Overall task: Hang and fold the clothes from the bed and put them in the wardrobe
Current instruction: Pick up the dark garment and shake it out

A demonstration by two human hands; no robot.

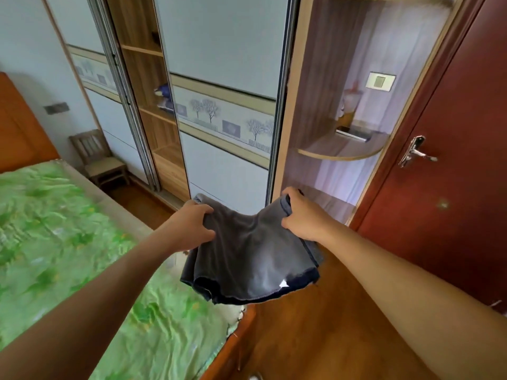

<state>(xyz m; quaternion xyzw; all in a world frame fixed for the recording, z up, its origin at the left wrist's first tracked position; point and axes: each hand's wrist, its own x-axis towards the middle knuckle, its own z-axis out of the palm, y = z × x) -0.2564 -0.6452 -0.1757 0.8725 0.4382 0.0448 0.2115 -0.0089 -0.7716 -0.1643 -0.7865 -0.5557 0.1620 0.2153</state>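
Gripping dark garment (252, 256), L hand (192, 224), R hand (303, 215), blue item (164, 92) in wardrobe (145, 72)

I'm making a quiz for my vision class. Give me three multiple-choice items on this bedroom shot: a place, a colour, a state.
1. The wooden chair stands: A) beside the wardrobe; B) in the doorway; C) on a shelf.
2. The bed sheet is: A) blue; B) green; C) white.
3. The grey garment is: A) hanging; B) lying flat; C) gripped in the air.
Answers: 1 A, it sits by the wardrobe's left panels; 2 B, green print; 3 C, left hand and right hand grip it.
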